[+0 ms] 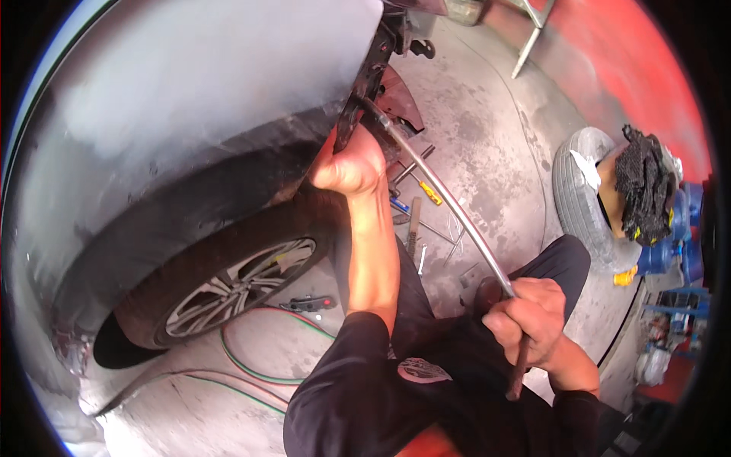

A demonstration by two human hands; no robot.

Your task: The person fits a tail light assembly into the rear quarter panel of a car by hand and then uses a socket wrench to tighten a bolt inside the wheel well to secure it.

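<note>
My right hand [527, 320] is closed in a fist around the lower part of a long metal pry bar [449, 199]. The bar slants up and away to the left. Its far end meets the dark bracket [371, 72] at the edge of a car's grey front fender [221, 68]. Just below that contact, my left hand [352, 161] reaches up and grips the fender's lower corner at the wheel arch [190, 179]. Most of its fingers are hidden behind the edge. Under the arch stands the wheel [240, 293], with a black tyre and spoked rim.
On the concrete floor lie a yellow-handled screwdriver [430, 192], a wrench [422, 259], other hand tools and a black tool [308, 304]. Red and green hoses [263, 377] run near the wheel. A loose tyre [582, 206] holds a cardboard box and black gloves [647, 183].
</note>
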